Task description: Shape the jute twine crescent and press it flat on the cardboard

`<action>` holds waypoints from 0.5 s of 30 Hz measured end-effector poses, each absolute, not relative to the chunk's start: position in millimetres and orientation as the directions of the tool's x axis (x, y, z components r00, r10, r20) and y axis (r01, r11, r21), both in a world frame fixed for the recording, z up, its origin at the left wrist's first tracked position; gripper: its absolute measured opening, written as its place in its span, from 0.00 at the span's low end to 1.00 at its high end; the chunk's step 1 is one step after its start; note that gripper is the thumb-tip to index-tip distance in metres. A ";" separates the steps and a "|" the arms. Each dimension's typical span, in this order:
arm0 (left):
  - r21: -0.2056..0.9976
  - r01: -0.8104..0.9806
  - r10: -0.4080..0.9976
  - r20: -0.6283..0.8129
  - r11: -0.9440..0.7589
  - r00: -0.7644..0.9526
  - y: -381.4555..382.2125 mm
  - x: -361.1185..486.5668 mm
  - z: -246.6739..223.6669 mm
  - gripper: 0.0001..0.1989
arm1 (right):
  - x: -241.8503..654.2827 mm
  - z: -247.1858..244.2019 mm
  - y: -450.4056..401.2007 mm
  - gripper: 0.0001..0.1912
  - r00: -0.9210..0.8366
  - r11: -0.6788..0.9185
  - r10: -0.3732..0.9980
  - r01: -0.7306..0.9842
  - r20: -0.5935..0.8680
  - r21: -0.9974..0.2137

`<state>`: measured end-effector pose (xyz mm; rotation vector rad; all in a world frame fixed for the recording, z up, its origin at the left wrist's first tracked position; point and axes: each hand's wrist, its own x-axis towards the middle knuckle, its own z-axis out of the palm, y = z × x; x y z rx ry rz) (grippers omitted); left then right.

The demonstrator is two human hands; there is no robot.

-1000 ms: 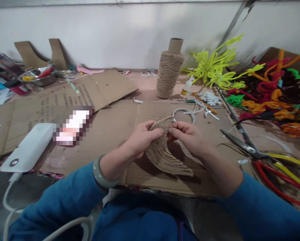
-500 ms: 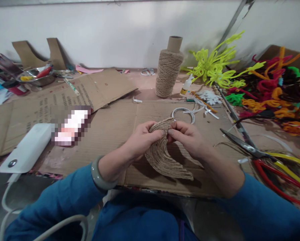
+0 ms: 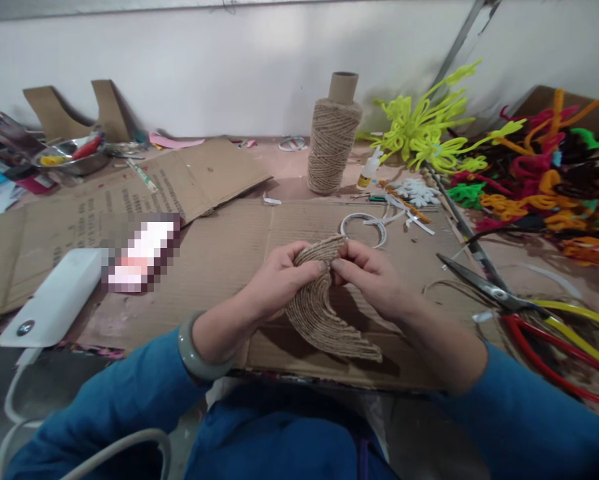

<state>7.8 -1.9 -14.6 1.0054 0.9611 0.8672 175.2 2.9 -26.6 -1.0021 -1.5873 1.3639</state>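
Observation:
A curved, crescent-like piece made of many rows of jute twine (image 3: 312, 313) is held up over the cardboard sheet (image 3: 219, 267). My left hand (image 3: 284, 277) is closed on its upper left part, thumb on top and fingers hidden behind. At the inner edge near the upper end, my right hand (image 3: 367, 270) pinches the twine piece between thumb and fingers. Both thumb tips almost meet there. Just beyond my hands lies a roll of white tape (image 3: 344, 230). A spool of jute twine (image 3: 332, 147) stands upright farther back.
Large scissors (image 3: 504, 300) with red and yellow handles lie at the right. Behind them are colourful pipe-cleaner flowers (image 3: 544, 193). A small glue bottle (image 3: 368, 170) stands by the spool. At left are a white power bank (image 3: 54, 297), a blurred phone (image 3: 142, 257) and a metal bowl (image 3: 72, 160).
My right hand has shifted slightly left along the inner edge, its thumb now closer to my left thumb. The twine piece stays in both hands. The whole view has shifted a little.

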 end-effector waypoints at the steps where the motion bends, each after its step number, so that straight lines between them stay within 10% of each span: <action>1: 0.944 -0.145 0.913 -0.235 0.296 0.334 -1.3 7.5 -14.7 0.11 | 175.2 -26.7 2.8 0.07 -0.364 0.113 0.928 0.064 0.082 -0.992; 15: 0.916 -0.138 0.860 -0.291 0.377 0.420 11.7 6.9 -19.6 0.10 | 185.2 -30.8 23.0 0.27 -0.212 -0.074 0.976 -0.074 -0.057 -0.995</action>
